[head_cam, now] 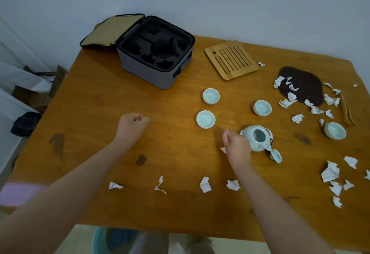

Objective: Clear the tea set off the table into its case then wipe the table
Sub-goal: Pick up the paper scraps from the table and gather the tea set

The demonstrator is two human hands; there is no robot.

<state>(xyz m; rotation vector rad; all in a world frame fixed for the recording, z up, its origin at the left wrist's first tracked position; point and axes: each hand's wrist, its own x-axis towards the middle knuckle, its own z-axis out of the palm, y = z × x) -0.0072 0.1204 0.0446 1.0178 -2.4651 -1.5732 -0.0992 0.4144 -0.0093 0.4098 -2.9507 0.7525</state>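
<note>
A grey case [154, 69] with black foam slots stands open at the back of the wooden table [90, 113]. Several pale green cups [211, 95] [205, 119] [262, 107] [335, 130] sit mid-table, and a teapot [258, 138] lies with its lid [277, 156] off beside it. My left hand [132, 125] is curled around a small white scrap, left of the cups. My right hand [236, 145] pinches a paper scrap just left of the teapot. A bamboo tray [231, 59] lies behind the cups.
Torn paper scraps [205, 184] litter the front and right of the table. A dark brown mat [304, 85] and bamboo tongs [347, 111] lie at the right. A blue basin [112, 239] sits on the floor below the front edge; bags stand at the left.
</note>
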